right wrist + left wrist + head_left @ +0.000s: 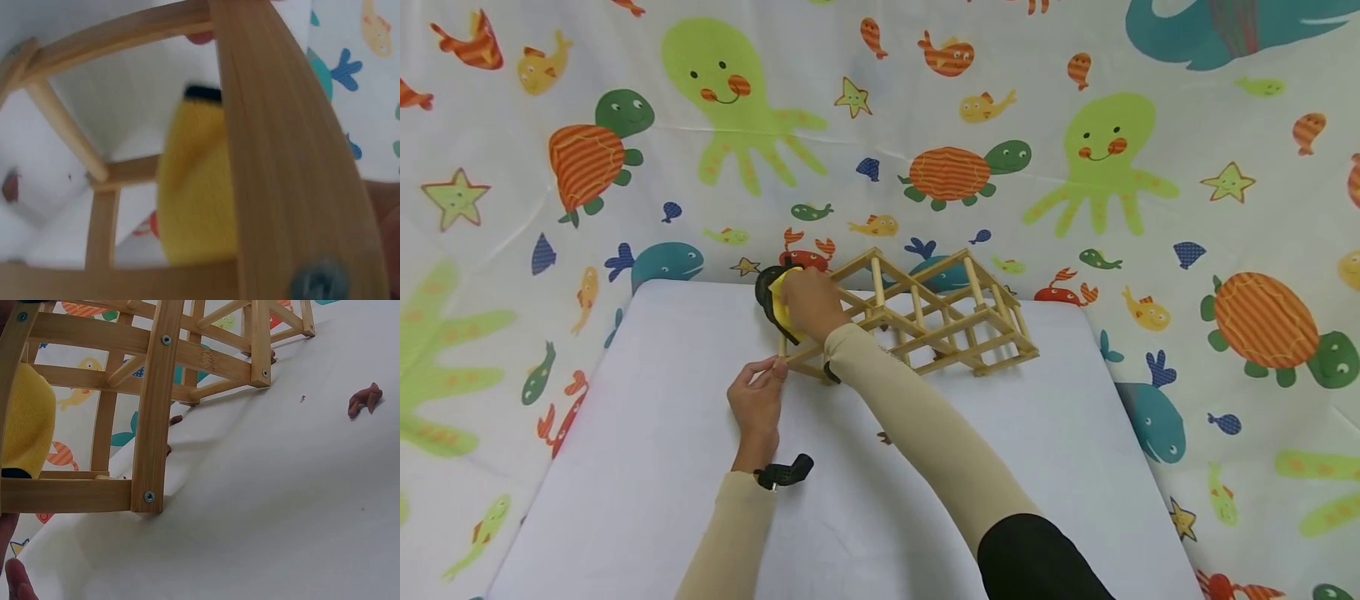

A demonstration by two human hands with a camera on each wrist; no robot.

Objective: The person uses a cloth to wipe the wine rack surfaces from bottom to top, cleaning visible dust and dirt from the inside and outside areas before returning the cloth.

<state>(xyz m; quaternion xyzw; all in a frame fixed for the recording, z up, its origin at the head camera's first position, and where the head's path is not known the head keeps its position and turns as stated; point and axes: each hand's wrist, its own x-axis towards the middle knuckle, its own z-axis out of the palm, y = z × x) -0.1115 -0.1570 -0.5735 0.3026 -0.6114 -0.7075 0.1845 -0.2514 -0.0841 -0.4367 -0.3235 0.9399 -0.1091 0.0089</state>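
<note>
A slatted wooden rack (880, 317) of light bars and round dowels stands tilted at the far side of the table. My right hand (811, 304) reaches over to its left end and grips a yellow cloth with black edging (780, 307). In the right wrist view the yellow cloth (194, 187) shows behind a wide wooden bar (281, 156). My left hand (756, 404) pinches the rack's near left corner with thumb and fingers. From the left wrist, an upright (156, 406) with screw heads is close, and fingertips (17, 578) show at the lower left.
A brown, clay-like lump (365, 400) lies on the white tabletop (647, 467) in front of the rack. Smaller brown bits (176, 419) lie under and behind the bars. A curtain (880, 125) printed with sea animals hangs behind the table's far edge.
</note>
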